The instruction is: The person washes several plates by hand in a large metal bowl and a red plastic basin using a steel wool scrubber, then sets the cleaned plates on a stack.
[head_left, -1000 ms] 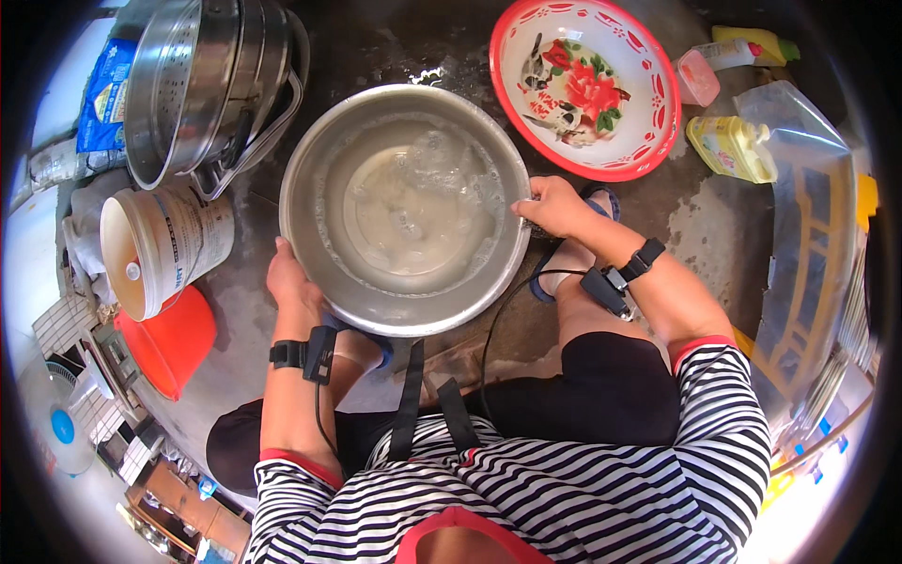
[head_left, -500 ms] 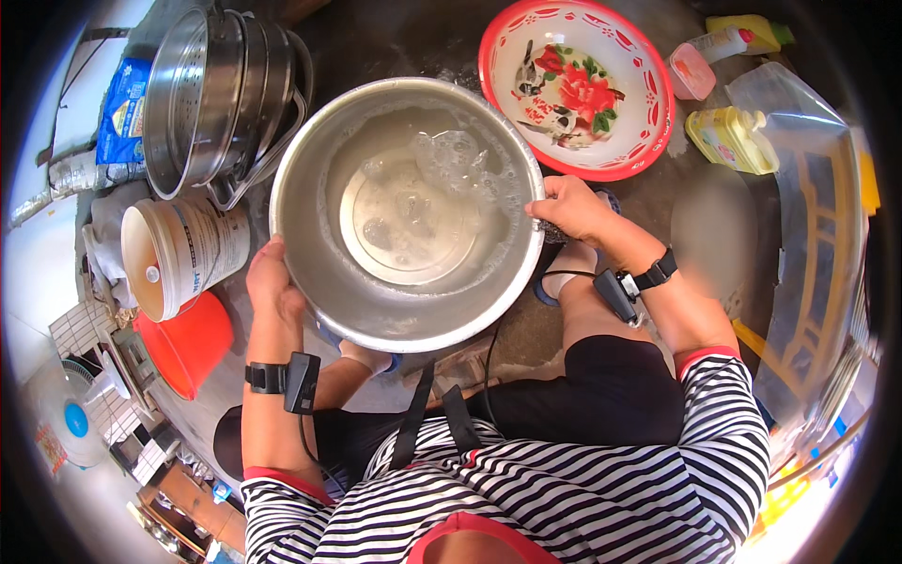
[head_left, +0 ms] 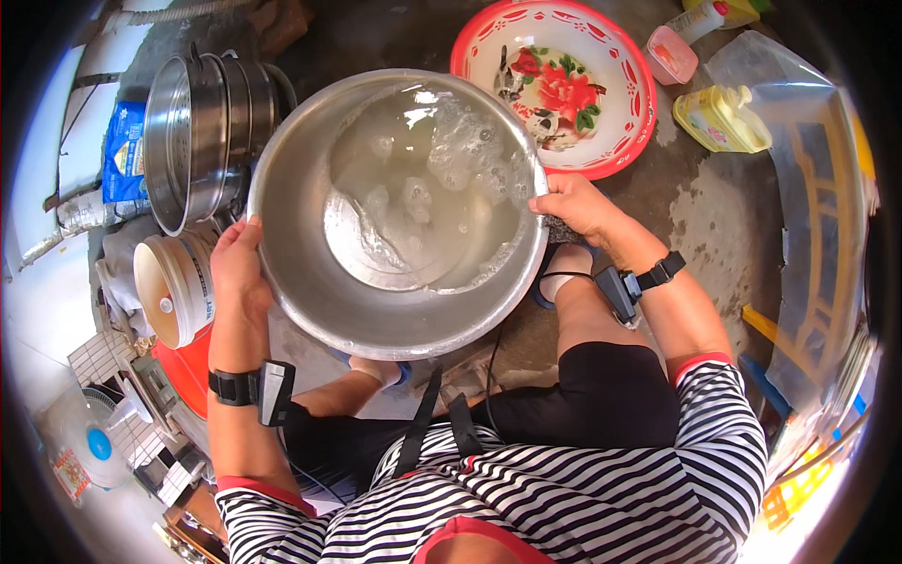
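Observation:
A big round metal basin [head_left: 324, 324] is held in front of me, tilted so that its soapy water [head_left: 427, 160] gathers toward the far right. Part of the shiny bottom near me lies bare. My left hand [head_left: 238, 265] grips the basin's left rim, thumb on top. On the right rim, my right hand [head_left: 575, 205] is closed, thumb over the edge, with a dark grey scrubber or cloth [head_left: 561, 231] just below it. Both hands' fingers under the rim are partly hidden. Beyond the basin to the right lies a red-rimmed enamel basin [head_left: 634, 117] with painted flowers.
Stacked metal steamer pots [head_left: 202, 141] lie sideways at the left, above a white bucket [head_left: 160, 282] and a red tub [head_left: 188, 368]. At the right are a yellow jug [head_left: 719, 117], a pink container [head_left: 672, 54] and a clear plastic-covered box [head_left: 799, 197]. Wet concrete floor [head_left: 700, 235] surrounds them.
The metal basin has tipped away from me, its left side shifting left with my left hand. The water has run toward the far right, baring part of the bottom.

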A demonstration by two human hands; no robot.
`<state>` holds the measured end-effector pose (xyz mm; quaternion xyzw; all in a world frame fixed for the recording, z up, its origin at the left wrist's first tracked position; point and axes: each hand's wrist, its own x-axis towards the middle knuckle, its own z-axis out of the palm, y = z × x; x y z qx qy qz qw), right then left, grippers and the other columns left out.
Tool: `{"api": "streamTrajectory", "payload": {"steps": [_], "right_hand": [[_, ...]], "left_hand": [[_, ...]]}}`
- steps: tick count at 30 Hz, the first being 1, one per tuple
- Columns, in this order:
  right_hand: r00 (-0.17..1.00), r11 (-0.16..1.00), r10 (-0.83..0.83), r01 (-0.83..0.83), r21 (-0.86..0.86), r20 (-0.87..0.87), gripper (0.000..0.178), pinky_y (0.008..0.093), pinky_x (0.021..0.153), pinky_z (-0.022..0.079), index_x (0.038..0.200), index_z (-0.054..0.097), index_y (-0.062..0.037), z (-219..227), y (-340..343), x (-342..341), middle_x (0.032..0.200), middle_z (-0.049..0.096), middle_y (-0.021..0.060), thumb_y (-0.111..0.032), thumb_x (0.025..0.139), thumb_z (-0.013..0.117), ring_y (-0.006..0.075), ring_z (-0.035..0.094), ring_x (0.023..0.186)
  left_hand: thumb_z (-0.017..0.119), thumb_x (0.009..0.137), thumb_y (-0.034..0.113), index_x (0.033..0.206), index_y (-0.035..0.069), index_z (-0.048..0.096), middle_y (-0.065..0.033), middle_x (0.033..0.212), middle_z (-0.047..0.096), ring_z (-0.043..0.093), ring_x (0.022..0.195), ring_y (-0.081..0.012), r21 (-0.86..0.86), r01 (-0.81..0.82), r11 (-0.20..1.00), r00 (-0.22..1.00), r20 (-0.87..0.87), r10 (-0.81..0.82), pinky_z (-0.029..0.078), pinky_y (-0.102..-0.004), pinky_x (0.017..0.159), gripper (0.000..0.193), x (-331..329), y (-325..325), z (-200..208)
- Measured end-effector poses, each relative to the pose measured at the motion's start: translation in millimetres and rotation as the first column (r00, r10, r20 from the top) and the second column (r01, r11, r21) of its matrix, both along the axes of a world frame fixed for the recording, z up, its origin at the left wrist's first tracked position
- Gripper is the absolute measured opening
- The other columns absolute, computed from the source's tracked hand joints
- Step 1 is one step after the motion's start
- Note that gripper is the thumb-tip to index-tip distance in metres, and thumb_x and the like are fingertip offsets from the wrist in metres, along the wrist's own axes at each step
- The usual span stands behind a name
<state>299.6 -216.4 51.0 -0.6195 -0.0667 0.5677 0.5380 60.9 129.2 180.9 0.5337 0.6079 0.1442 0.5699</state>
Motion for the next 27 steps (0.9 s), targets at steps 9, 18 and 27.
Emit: {"api": "streamTrajectory", "payload": {"steps": [9,18,27], "right_hand": [[0.997,0.998,-0.055,0.057,0.034,-0.055,0.018,0.0226,0.073,0.045,0.09,0.066,0.001,8.7,6.2,5.2,0.085,0.066,0.0036,-0.014,0.079,0.067,0.0105,0.058,0.076],[0.998,0.999,-0.052,0.052,0.005,-0.02,0.018,0.0243,0.074,0.045,0.088,0.066,0.0001,8.8,4.4,20.2,0.084,0.066,0.0036,-0.016,0.079,0.068,0.0109,0.058,0.078],[0.998,0.998,-0.02,0.023,0.051,-0.066,0.019,0.0239,0.08,0.044,0.093,0.067,-0.0015,5.6,1.7,38.9,0.09,0.066,0.002,-0.016,0.082,0.067,0.0102,0.058,0.083]], "left_hand": [[0.06,0.091,0.013,0.094,0.002,0.059,-0.0046,0.084,0.063,0.06,0.073,-0.0148,0.075,0.091,0.993,0.996,0.011,-0.092,0.05,-0.0274,0.067,0.011,27.9,18.3,18.9],[0.056,0.093,0.014,0.096,0.003,0.059,-0.0051,0.084,0.065,0.062,0.072,-0.0162,0.08,0.132,0.988,0.991,-0.017,-0.131,0.053,-0.0292,0.068,0.012,55.0,26.4,26.9],[0.056,0.093,0.014,0.101,0.001,0.06,-0.0061,0.089,0.066,0.063,0.076,-0.0163,0.056,0.222,0.974,0.975,0.002,-0.222,0.053,-0.029,0.07,0.016,83.9,22.7,39.7]]}}
